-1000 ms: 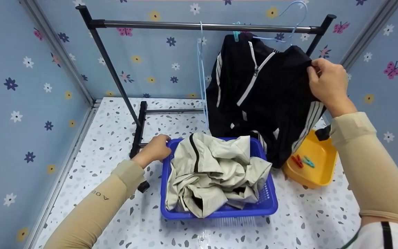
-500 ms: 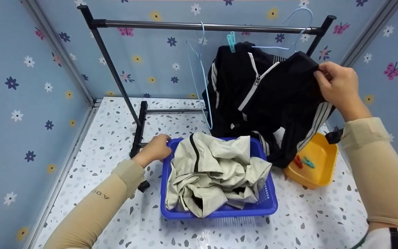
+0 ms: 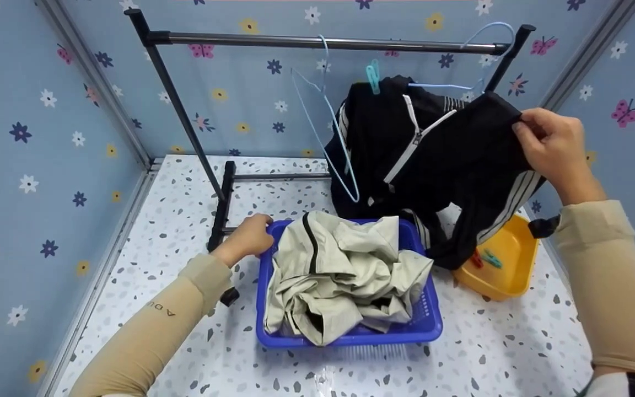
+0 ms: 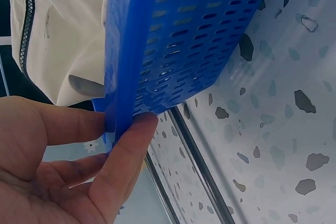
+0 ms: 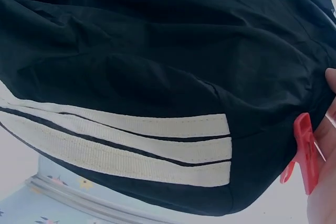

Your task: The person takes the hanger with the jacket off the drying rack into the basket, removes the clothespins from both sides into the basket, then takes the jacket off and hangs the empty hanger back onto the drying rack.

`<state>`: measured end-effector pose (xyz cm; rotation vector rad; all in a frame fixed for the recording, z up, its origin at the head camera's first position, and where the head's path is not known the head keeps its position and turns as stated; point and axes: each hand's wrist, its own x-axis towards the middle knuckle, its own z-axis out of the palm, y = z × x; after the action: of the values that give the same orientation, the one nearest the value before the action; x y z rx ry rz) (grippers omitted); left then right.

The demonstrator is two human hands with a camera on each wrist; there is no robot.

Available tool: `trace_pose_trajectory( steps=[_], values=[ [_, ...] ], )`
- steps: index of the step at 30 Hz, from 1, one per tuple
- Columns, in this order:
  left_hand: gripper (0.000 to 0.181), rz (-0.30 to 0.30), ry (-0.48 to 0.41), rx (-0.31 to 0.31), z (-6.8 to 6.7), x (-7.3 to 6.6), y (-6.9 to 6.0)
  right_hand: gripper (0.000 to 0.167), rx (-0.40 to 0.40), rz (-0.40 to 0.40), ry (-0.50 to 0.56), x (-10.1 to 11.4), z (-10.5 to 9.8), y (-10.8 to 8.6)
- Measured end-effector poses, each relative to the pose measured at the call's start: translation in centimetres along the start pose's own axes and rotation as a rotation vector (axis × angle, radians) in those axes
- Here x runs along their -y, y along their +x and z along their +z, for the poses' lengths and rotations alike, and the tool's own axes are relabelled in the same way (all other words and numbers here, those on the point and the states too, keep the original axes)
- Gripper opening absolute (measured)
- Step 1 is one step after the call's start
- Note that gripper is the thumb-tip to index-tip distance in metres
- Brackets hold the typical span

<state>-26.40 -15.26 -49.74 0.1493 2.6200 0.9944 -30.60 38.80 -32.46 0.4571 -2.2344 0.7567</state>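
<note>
My left hand [image 3: 248,238] grips the left back corner of a blue basket [image 3: 262,325], which holds a crumpled beige garment [image 3: 345,264]. In the left wrist view, thumb and fingers pinch the basket's rim [image 4: 122,61]. My right hand [image 3: 557,146] pinches the shoulder of a black jacket [image 3: 461,143] with white stripes and an open front zip. A light-blue hanger [image 3: 444,86] shows at its collar, a teal clothespin [image 3: 373,77] at its other shoulder. In the right wrist view, a red clothespin [image 5: 305,153] lies between the jacket's edge and my hand [image 5: 325,182].
A black rack [image 3: 273,41] stands behind, with an empty blue hanger [image 3: 317,129] on its rail. At the right, a yellow tub [image 3: 507,264] with red and teal clothespins [image 3: 491,258] sits on the speckled floor. Flowered walls [image 3: 47,165] enclose the area.
My right hand has moved right and down, drawing the jacket and its hanger along. The empty hanger has swung round to face forward. My left hand and the basket stay put.
</note>
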Motion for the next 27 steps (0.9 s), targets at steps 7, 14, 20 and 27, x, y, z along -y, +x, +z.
trace_pose_trajectory(
  steps=[7, 14, 20, 27],
  values=[
    [0.061, 0.018, 0.017, -0.012, 0.0, 0.2, 0.1, 0.011, -0.017, -0.022, 0.043, 1.1, -0.8, -0.2],
    [0.06, 0.026, 0.019, -0.022, 0.0, 0.3, -0.1, 0.012, -0.024, -0.075, 0.079, 1.9, -0.9, -0.1],
    [0.061, 0.022, 0.016, -0.027, 0.1, 0.4, 0.1, 0.01, -0.025, -0.119, 0.095, 3.2, 0.0, 0.1],
    [0.063, 0.014, 0.009, -0.013, 0.0, 0.2, 0.1, 0.009, -0.025, -0.182, 0.114, 5.8, 1.2, 0.5]
  ],
)
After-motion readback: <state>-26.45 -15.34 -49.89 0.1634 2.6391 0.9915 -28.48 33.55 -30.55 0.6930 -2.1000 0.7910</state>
